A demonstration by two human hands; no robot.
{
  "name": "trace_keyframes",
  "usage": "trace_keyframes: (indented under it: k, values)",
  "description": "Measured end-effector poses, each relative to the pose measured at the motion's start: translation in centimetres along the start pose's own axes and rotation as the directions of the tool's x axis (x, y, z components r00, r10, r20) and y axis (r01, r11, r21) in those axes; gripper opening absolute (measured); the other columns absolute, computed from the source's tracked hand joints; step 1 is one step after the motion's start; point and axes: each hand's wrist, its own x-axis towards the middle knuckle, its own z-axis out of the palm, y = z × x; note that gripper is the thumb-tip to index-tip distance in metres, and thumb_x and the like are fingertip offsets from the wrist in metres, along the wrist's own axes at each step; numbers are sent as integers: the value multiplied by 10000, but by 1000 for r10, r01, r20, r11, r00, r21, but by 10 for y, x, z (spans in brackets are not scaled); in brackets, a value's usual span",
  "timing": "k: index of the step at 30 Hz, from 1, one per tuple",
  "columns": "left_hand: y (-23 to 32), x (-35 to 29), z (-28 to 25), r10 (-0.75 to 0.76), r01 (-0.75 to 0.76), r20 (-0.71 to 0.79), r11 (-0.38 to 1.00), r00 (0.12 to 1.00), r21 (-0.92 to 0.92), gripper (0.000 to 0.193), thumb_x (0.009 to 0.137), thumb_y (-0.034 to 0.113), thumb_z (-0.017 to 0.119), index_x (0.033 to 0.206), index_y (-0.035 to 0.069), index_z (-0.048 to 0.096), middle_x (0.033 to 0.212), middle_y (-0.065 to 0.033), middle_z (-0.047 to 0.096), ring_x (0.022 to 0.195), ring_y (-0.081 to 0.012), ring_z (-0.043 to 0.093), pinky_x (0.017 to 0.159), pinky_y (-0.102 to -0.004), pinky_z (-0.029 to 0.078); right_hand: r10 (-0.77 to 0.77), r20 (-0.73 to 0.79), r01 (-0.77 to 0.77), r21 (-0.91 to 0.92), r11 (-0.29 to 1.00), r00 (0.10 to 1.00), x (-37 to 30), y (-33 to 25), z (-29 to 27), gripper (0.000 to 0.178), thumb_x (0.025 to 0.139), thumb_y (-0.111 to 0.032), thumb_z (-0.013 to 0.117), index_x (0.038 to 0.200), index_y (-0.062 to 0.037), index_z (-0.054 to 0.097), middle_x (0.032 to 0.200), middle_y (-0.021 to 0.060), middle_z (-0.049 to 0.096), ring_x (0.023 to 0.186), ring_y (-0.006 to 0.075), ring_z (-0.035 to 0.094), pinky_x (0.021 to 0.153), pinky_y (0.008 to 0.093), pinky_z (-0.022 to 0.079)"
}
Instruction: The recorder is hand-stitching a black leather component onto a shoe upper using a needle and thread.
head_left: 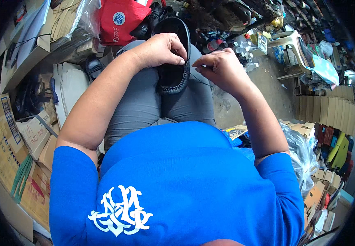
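Observation:
A black shoe (171, 78) rests across my thighs, its opening facing up and its toe end, with a gathered, ridged seam, pointing toward my body. My left hand (161, 50) reaches over it, thumb and fingers closed at the rim on its right side. Just right of that rim is my right hand (223, 69), thumb and forefinger pinched together close to the shoe's edge. Whatever the right fingertips hold is too fine to make out. A thin dark strand seems to hang below, over my right thigh.
A red bag (122, 22) stands beyond my left knee, near dark shoes. Cardboard boxes (5, 143) crowd the left. Plastic bottles (245, 49) and a cluttered pale stool (290, 43) are far right. A clear plastic bag (302, 158) lies by my right elbow.

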Motion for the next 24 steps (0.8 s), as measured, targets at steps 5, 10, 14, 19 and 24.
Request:
trace_keyframes:
  k: [5, 10, 14, 19, 24]
  values:
    - [-1, 2, 0, 20, -20, 18, 1000, 1000, -9, 169, 736, 147, 744, 880, 62, 720, 876, -40, 547, 892, -175, 545, 822, -298, 438, -155, 53, 159, -80, 984, 986, 10, 2, -3, 116, 783, -204, 666, 885, -213, 720, 727, 10, 659, 782, 211, 647, 818, 380, 407]
    - [6, 1, -5, -19, 15, 64, 998, 998, 58, 172, 737, 163, 736, 876, 63, 725, 874, -41, 550, 864, -182, 559, 799, -298, 451, -142, 46, 141, 27, 990, 989, 7, 9, -5, 153, 750, -163, 706, 898, -192, 735, 795, 48, 646, 784, 229, 646, 762, 381, 465]
    - [1, 4, -5, 16, -19, 92, 999, 996, 32, 172, 744, 158, 722, 886, 60, 726, 875, -44, 559, 862, -186, 570, 802, -306, 460, 87, 56, -99, 278, 955, 995, -1, 10, -1, 209, 704, -121, 745, 906, -175, 747, 822, 73, 618, 799, 246, 637, 703, 370, 508]
    - [-2, 5, -5, 44, -48, 97, 998, 994, 40, 171, 748, 150, 710, 895, 63, 725, 887, -49, 572, 880, -194, 575, 817, -314, 463, -61, -5, 62, 80, 995, 998, 5, 6, -9, 206, 709, -107, 743, 905, -169, 744, 802, 72, 612, 777, 244, 641, 689, 357, 519]
    - [-3, 6, -4, 33, -37, 87, 998, 996, 51, 173, 746, 153, 716, 895, 67, 725, 901, -53, 576, 890, -201, 573, 827, -317, 458, -169, 13, 169, -39, 985, 986, 9, 3, -9, 214, 705, -89, 747, 909, -157, 741, 786, 85, 602, 800, 243, 642, 681, 321, 520]
